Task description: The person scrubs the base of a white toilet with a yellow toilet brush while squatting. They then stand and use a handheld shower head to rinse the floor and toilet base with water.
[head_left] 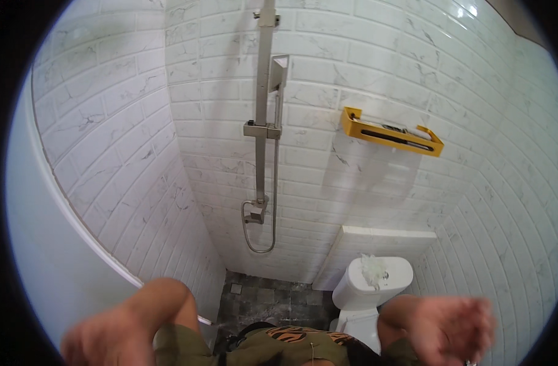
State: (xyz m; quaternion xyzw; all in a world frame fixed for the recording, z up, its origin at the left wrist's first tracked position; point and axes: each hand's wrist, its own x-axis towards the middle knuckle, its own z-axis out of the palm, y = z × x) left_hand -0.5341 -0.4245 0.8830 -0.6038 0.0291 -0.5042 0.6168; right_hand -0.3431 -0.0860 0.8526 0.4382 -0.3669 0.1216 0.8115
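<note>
My left hand (108, 339) is raised at the lower left, bent at the wrist and smeared by motion. Its fingers run into the picture's dark rim, so their pose and anything in them stay hidden. At the lower right, my right hand (453, 329) is lifted too, its palm partly facing me and its fingers loosely curled. Nothing shows in that palm, though the hand is blurred. Neither hand touches a fixture. Nearest the right hand stands a white toilet (346, 297), with a crumpled pale, mesh-like bundle (373, 271) lying on its tank lid beside the flush button.
On the white tiled wall (218, 177) hangs a metal shower column (262, 91) with a looped hose (274, 207). A yellow shelf (393, 138) holding small dark items is fixed to its right. A white ledge (388, 233) runs behind the toilet. Dark tiles (263, 296) cover the floor.
</note>
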